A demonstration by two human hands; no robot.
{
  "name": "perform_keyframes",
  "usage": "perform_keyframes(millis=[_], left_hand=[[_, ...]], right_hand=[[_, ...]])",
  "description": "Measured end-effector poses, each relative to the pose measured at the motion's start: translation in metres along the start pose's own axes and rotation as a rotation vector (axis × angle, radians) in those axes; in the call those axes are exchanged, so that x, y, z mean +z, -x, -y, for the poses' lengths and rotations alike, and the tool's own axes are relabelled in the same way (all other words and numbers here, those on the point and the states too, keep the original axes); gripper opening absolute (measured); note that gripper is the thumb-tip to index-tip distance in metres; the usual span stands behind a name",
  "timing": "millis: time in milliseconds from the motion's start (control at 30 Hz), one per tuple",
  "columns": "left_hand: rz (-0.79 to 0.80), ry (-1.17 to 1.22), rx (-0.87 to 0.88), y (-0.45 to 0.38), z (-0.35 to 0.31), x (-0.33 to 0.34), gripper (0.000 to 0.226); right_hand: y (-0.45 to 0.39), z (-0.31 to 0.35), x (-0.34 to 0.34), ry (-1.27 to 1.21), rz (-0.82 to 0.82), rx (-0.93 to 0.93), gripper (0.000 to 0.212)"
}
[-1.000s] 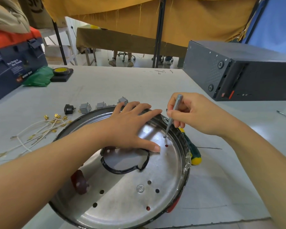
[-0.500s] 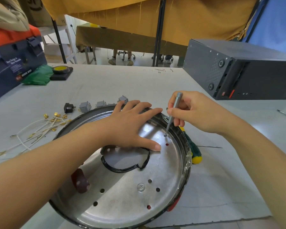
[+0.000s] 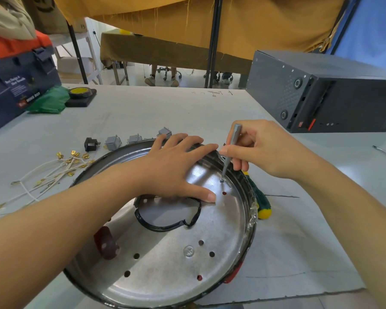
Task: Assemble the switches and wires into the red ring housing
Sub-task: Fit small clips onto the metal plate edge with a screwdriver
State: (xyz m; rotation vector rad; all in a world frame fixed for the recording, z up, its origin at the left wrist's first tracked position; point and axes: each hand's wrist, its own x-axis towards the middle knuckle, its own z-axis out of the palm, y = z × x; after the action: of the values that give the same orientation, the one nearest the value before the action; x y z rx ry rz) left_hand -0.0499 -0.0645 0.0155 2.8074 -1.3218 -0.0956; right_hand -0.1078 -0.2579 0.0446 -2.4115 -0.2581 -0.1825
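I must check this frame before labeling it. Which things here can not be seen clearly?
- Head view: the left hand hides the metal plate beneath it.
- Screw under the small screwdriver: too small to judge.
- Green screwdriver: mostly behind the plate's rim.
- Toolbox: cut by the left edge.

The left hand [image 3: 176, 168] lies flat on the metal plate [image 3: 165, 259]. The right hand [image 3: 261, 150] pinches a slim screwdriver [image 3: 231, 150], tip on a screw [image 3: 221, 180] near the plate's far rim. Switches [image 3: 123, 141] lie beyond the plate.
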Motion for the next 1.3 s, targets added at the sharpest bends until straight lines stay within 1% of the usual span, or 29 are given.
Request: perform_keyframes(millis=[100,200,333,467,533,700,767,833,1000,1100,1200,1300], left_hand=[[0.005,0.004,-0.002,0.000,0.000,-0.001,0.105],[0.012,0.000,-0.003,0.001,-0.001,-0.001,0.104],[0.020,-0.003,0.003,0.001,-0.002,-0.002,0.104],[0.022,0.002,0.007,0.001,-0.002,-0.002,0.103],[0.013,0.000,0.012,0.001,-0.002,-0.002,0.102],[-0.003,0.002,0.017,0.000,-0.001,0.001,0.103],[-0.010,0.001,0.017,0.000,0.000,0.001,0.104],[-0.013,-0.007,0.016,0.000,0.000,0.002,0.105],[-0.024,-0.017,0.015,0.000,-0.001,0.002,0.106],[-0.027,-0.016,0.015,0.000,-0.001,0.002,0.107],[-0.020,-0.017,0.012,0.000,-0.001,0.000,0.107],[-0.003,0.005,0.016,0.000,-0.002,-0.002,0.102]], right_hand=[[0.000,0.005,-0.006,-0.002,0.044,-0.001,0.014],[-0.003,0.014,-0.016,0.034,0.169,0.010,0.010],[-0.011,0.026,-0.024,0.188,0.300,-0.006,0.015],[-0.017,0.034,-0.024,0.379,0.335,-0.024,0.017],[-0.020,0.037,-0.021,0.445,0.332,-0.039,0.016],[-0.022,0.045,-0.015,0.624,0.290,-0.088,0.022],[-0.021,0.047,-0.014,0.692,0.262,-0.102,0.020],[-0.021,0.047,-0.012,0.716,0.239,-0.104,0.021],[-0.021,0.049,-0.006,0.691,0.189,-0.021,0.027],[-0.017,0.049,-0.007,0.652,0.168,0.015,0.025],[-0.010,0.047,-0.006,0.540,0.174,0.046,0.019],[-0.004,0.043,-0.006,0.416,0.079,0.060,0.015]])
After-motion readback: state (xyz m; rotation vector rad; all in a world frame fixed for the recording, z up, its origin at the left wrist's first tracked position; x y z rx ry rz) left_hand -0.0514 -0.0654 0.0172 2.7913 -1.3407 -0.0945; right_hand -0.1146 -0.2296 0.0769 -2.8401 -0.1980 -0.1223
